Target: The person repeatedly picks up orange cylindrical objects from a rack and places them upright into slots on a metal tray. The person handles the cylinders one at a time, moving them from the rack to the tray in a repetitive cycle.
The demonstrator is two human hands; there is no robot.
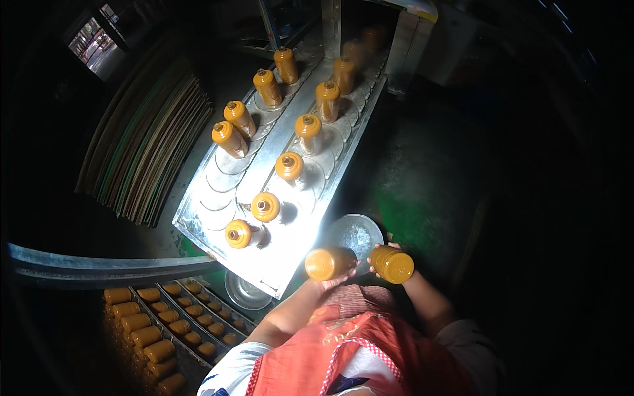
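Observation:
My left hand [338,280] is closed around an orange-brown bottle [327,264], which lies on its side with its broad base facing me. A second bottle of the same kind [398,266] is in my right hand [394,246], its base also turned up and toward me. Both bottles are held over the near side of a round metal basin [343,228]. On the brightly lit metal conveyor [263,270] ahead, similar bottles stand upright in two rows on overlapping round plates; the nearest are one bottle [238,234] and another [265,207].
Another metal basin [247,292] sits below the conveyor's near end. At lower left, several orange-brown bottles [135,323] lie in curved metal racks [173,336]. A curved metal rail [119,266] runs along the left. Thin boards [148,142] lean stacked beyond it.

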